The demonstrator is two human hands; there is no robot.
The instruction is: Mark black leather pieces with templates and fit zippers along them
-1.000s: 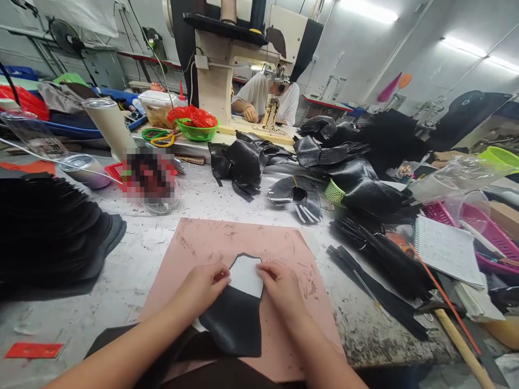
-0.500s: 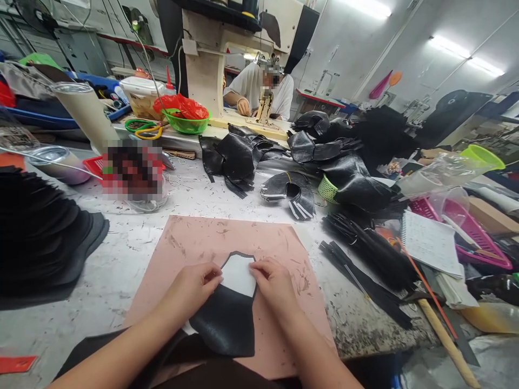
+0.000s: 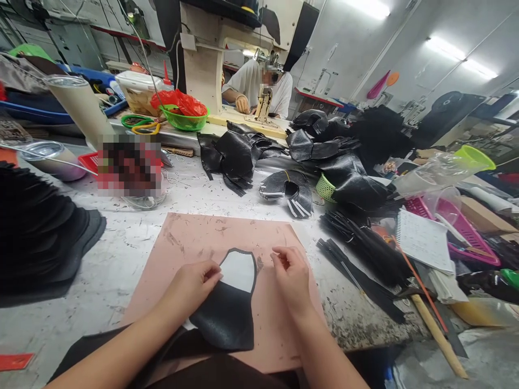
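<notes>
A black leather piece (image 3: 227, 316) with a white backing patch (image 3: 238, 272) near its narrow far end lies on a pinkish board (image 3: 182, 232). My left hand (image 3: 198, 281) has thumb and forefinger pinched at the left edge of the piece, beside the white patch. Apart from the piece, my right hand (image 3: 292, 273) hovers over the board to its right. Its fingers are loosely bent with a gap between them, and nothing shows in them. More black material (image 3: 93, 351) lies under my left forearm, partly hidden by it.
A tall stack of black pieces (image 3: 40, 243) stands at left. Bundled black leather parts (image 3: 239, 156) lie beyond the board. To the right are black strips (image 3: 360, 281), a wooden-handled hammer (image 3: 440, 337) and a notebook (image 3: 424, 240). A person (image 3: 247, 89) sits behind the sewing machine (image 3: 203, 70).
My right hand has let go of the piece's right edge and moved off to the right. My left hand keeps its place at the left edge.
</notes>
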